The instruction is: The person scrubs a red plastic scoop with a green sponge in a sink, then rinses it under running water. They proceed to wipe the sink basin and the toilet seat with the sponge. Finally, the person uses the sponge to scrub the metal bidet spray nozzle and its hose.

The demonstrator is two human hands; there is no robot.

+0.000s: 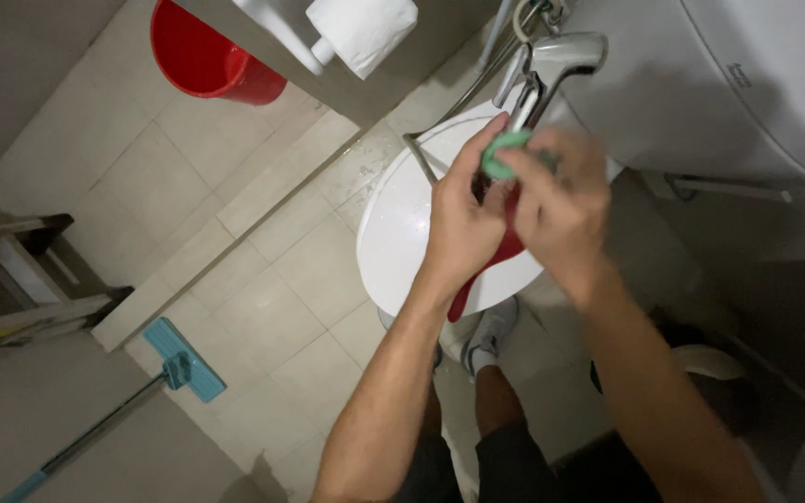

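I am looking down into a bathroom, most likely a home one. A white toilet [402, 233] with its lid shut is sitting on a floor of pale tiles [263, 307], and its cistern [738, 84] is filling the upper right corner. A chrome spray nozzle [552, 61] on a hose is hanging beside the cistern. A toilet roll [361, 28] is sticking out from the wall on a holder. A red bucket [207, 56] is standing in the far corner, a blue flat mop [184, 371] is lying on the tiles, and a wooden stool [25, 270] is leaning at the left.
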